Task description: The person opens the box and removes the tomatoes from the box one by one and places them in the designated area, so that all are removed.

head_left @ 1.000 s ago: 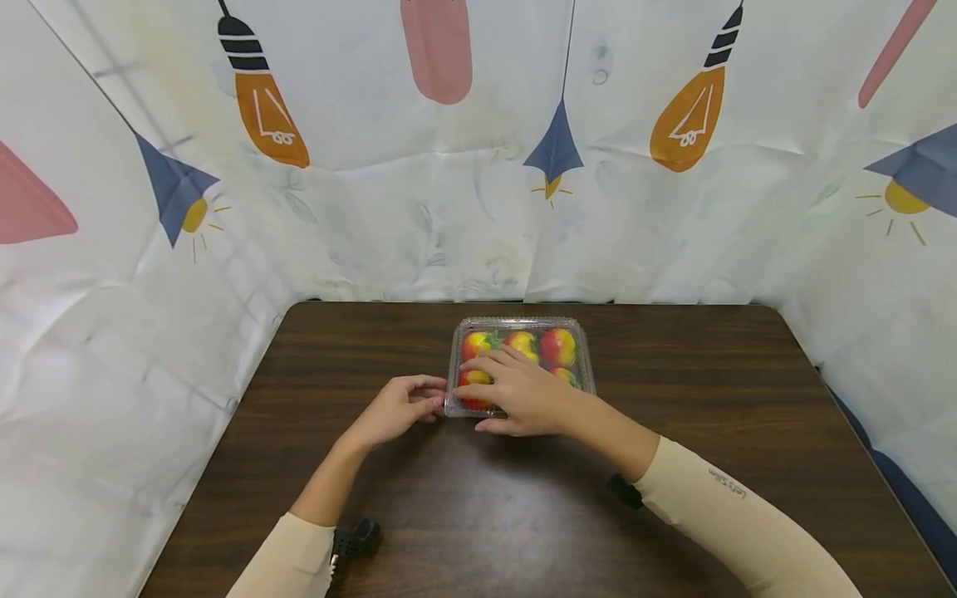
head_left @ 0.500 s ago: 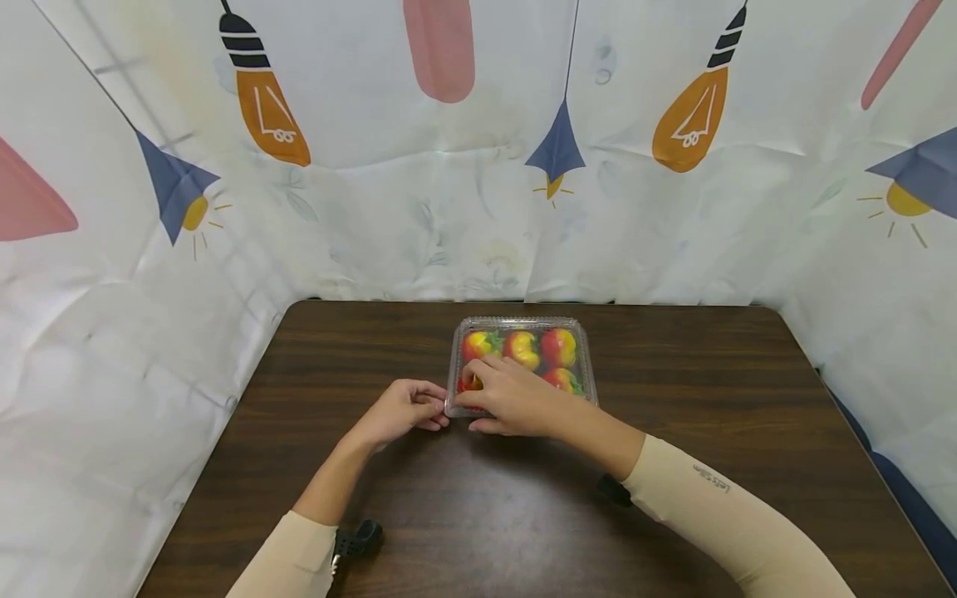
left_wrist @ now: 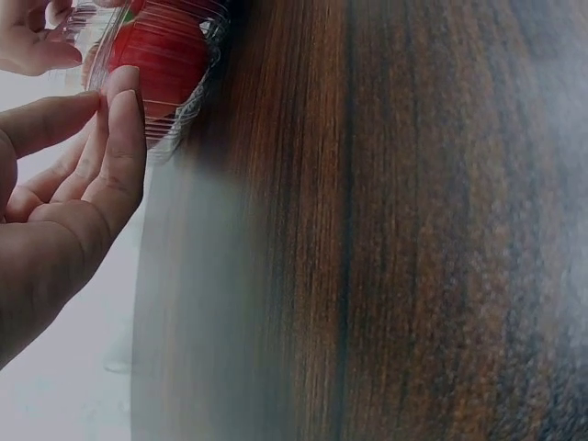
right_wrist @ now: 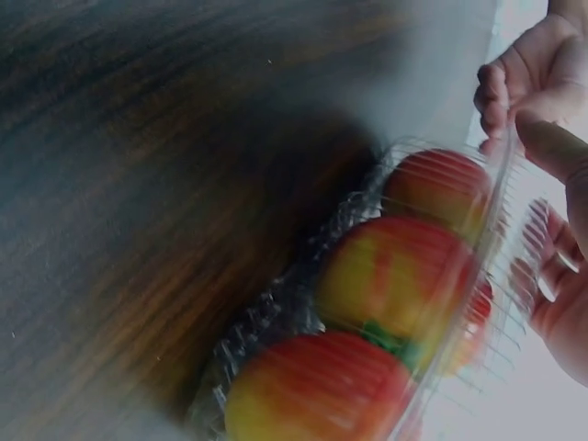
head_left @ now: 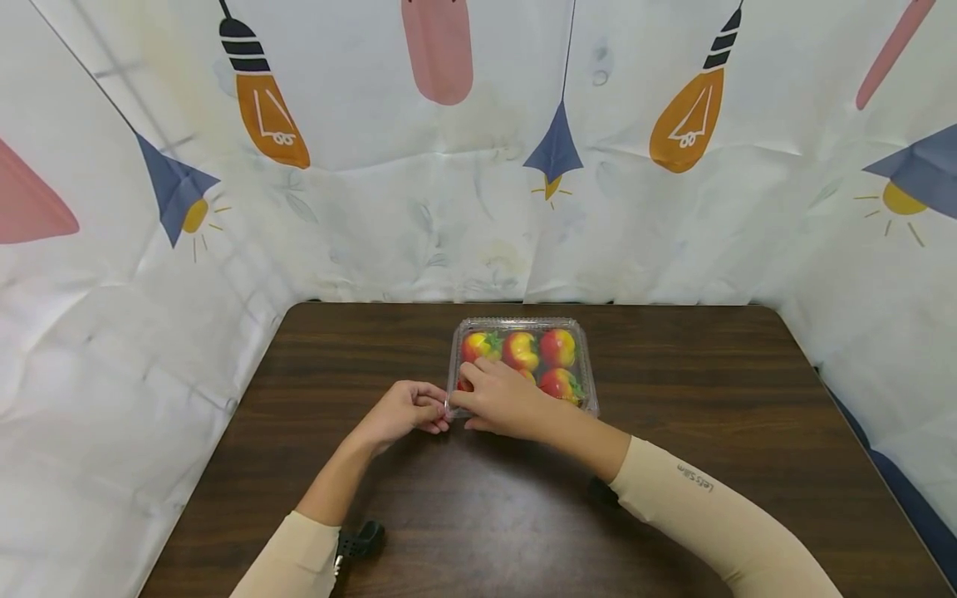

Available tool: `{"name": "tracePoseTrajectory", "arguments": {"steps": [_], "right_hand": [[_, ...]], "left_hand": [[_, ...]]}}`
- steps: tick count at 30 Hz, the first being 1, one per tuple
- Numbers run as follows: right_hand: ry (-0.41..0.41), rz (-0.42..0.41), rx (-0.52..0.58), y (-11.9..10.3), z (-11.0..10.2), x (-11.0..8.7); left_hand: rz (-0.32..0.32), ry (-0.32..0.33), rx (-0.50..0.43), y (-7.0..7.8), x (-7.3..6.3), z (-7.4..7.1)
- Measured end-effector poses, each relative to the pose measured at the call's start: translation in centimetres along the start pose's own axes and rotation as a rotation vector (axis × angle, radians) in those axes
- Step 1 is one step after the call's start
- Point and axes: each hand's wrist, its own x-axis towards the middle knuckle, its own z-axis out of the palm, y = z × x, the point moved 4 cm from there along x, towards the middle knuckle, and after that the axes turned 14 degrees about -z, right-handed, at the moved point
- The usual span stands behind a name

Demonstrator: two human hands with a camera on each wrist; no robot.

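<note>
A clear plastic clamshell box (head_left: pixel 589 365) sits toward the back of the table, holding several red-and-yellow fruits (head_left: pixel 558 347) with green leaves. My left hand (head_left: pixel 404 411) is at its near left corner; in the left wrist view the thumb and index finger of that hand (left_wrist: pixel 78 202) pinch the box's ridged rim (left_wrist: pixel 165 138). Across the front left of the lid lies my right hand (head_left: pixel 504 400), fingers bent, covering part of the front row. In the right wrist view this hand (right_wrist: pixel 570 303) has its thumb at the corner rim and its fingers against the lid.
The dark wood-grain table (head_left: pixel 523 515) spreads around the box. A white printed curtain (head_left: pixel 374 232) hangs behind and along both sides. Black straps (head_left: pixel 361 540) show at the wrists, below pale sleeves (head_left: pixel 718 507).
My right hand has slid left and toward me over the lid, its fingers bending at the front left corner. The left hand has closed more on that corner. The box stays put.
</note>
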Motion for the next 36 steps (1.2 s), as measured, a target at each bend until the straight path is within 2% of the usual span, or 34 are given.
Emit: {"name": "tracePoseTrajectory", "arguments": {"steps": [9,15,24,33,36], "right_hand": [[0.073,0.000,-0.078,-0.3,0.4,0.1],[0.125,-0.002,-0.089,-0.5,0.7,0.1],[0.242,-0.078,-0.211,-1.2,0.9,0.3],[0.221,-0.079,-0.217,-1.3,1.0,0.4],[0.245,-0.091,-0.222,-1.3,1.1,0.4]], "left_hand": [[0.002,0.002,0.011,0.2,-0.1,0.0],[-0.008,-0.009,-0.009,0.1,0.1,0.2],[0.001,-0.009,-0.018,-0.1,0.1,0.3],[0.000,0.001,-0.011,-0.1,0.2,0.3],[0.002,0.001,-0.006,-0.1,0.3,0.3]]}}
